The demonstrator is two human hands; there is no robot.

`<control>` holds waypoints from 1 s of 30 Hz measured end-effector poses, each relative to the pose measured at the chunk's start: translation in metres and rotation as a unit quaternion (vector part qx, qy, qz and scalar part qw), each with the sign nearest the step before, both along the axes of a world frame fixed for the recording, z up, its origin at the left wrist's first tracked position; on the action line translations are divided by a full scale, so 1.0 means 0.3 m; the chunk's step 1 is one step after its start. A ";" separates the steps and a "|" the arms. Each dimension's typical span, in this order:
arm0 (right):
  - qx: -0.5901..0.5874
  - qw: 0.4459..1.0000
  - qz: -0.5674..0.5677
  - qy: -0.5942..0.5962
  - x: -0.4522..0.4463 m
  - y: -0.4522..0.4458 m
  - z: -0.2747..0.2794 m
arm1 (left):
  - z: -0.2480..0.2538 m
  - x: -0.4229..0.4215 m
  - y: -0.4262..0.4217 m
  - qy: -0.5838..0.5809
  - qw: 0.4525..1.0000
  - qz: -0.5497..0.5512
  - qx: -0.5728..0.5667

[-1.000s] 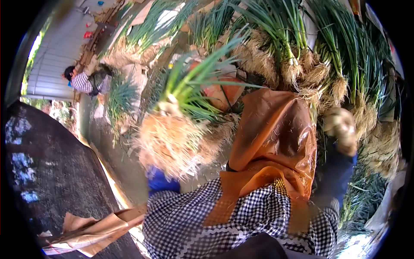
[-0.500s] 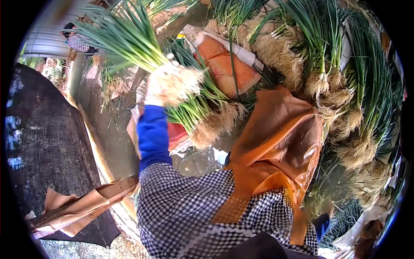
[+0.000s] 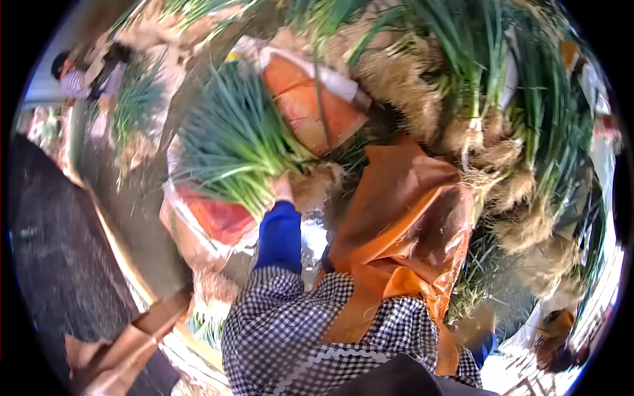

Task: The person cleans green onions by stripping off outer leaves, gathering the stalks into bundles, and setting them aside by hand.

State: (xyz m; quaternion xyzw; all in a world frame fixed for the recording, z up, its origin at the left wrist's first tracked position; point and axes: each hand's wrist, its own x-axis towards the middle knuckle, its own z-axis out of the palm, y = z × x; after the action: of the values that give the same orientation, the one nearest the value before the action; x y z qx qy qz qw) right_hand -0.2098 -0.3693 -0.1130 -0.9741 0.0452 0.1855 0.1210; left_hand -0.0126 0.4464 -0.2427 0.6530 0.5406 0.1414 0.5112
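My left hand point(image 3: 282, 188), in a blue sleeve, is at the root end of a bunch of green onions point(image 3: 234, 145). Its fingers are closed around the white stems, partly hidden. The leaves fan out to the upper left, and pale roots point(image 3: 317, 185) lie just right of the hand. This bunch rests on a low heap over red and white sacking point(image 3: 221, 214). My right hand point(image 3: 479, 320) is low at the right, beside the apron, smeared by motion; its fingers cannot be made out.
An orange apron point(image 3: 403, 218) covers my lap. Rooted green onions point(image 3: 472, 86) are piled along the right. An orange-and-white sack point(image 3: 307, 99) lies ahead. Dark sheeting point(image 3: 59, 251) and brown folded material point(image 3: 132, 343) are at left. Another person point(image 3: 82, 82) is at the far upper left.
My left hand has come down and toward me with the bunch, from above the heap onto it. The view has shifted a little. The right hand stays low at the right.
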 end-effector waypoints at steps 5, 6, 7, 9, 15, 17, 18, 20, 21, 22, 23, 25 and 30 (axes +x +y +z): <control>-0.194 0.968 -0.109 0.117 0.336 0.340 0.213 | 0.168 0.049 -0.190 0.159 0.849 -0.041 0.502; -0.138 0.976 -0.145 0.081 0.509 0.487 0.315 | 0.210 0.080 -0.225 0.132 0.845 -0.090 0.511; 0.036 0.979 -0.189 -0.067 0.643 0.641 0.440 | 0.302 0.099 -0.265 0.110 0.836 -0.135 0.521; 0.115 0.975 -0.111 -0.155 0.883 0.859 0.544 | 0.410 0.229 -0.385 -0.197 0.860 -0.221 0.415; 0.013 0.993 0.010 -0.117 1.521 1.301 0.475 | 0.691 0.397 -0.750 -0.368 0.841 -0.396 0.031; -0.006 0.994 0.071 -0.084 1.604 1.306 0.421 | 0.720 0.402 -0.822 -0.380 0.832 -0.404 0.030; 0.043 0.995 0.059 -0.066 1.636 1.282 0.424 | 0.737 0.393 -0.845 -0.377 0.834 -0.403 0.007; 0.392 0.910 -0.059 -0.123 1.619 1.166 0.407 | 0.790 0.365 -0.877 -0.346 0.839 -0.420 0.003; 0.554 0.821 -0.072 -0.117 1.533 1.109 0.524 | 0.748 0.362 -0.884 -0.346 0.835 -0.425 -0.049; 0.540 0.828 -0.105 -0.108 1.480 1.035 0.614 | 0.760 0.350 -0.916 -0.341 0.826 -0.424 -0.146; 0.527 0.832 -0.144 -0.099 1.425 0.947 0.657 | 0.775 0.338 -0.951 -0.327 0.809 -0.423 -0.243; 0.509 0.837 -0.071 -0.188 1.262 0.787 0.593 | 0.772 0.322 -1.074 -0.340 0.763 -0.467 -0.291; 0.522 0.842 -0.105 -0.087 0.901 0.684 0.415 | 0.736 0.249 -1.448 -0.092 0.570 -0.408 -0.707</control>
State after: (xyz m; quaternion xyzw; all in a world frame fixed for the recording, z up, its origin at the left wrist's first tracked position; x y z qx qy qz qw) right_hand 0.0606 -0.1642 0.0115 -0.7686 0.0328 0.0827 0.6335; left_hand 0.0620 0.0120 -0.0220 0.2182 0.0945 -0.4501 0.8607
